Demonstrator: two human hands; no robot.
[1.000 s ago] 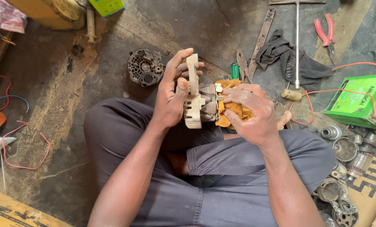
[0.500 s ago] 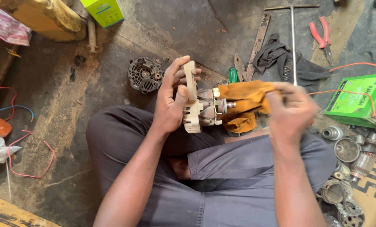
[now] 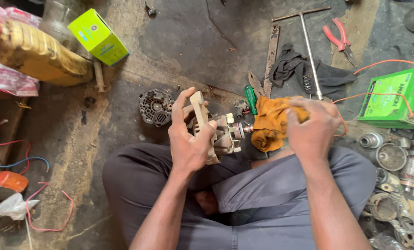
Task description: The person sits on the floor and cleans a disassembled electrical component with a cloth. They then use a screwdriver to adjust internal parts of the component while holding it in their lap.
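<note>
A stained, cracked concrete floor [image 3: 184, 41] carries everything. At the top left lie a yellow jerrycan [image 3: 38, 55] and, just beside it, a lime-green box [image 3: 98, 36]. A round metal housing [image 3: 155, 107] rests near the middle. Further right – a black rag [image 3: 290, 65] with a long T-handled wrench [image 3: 308, 51] across it, red pliers [image 3: 339, 39] and a green battery [image 3: 392, 99] with an orange wire [image 3: 383, 62]. Loose metal parts [image 3: 392, 157] crowd the right edge; red and blue wires [image 3: 17, 162] and an orange lens [image 3: 12, 180] lie at the left.
</note>
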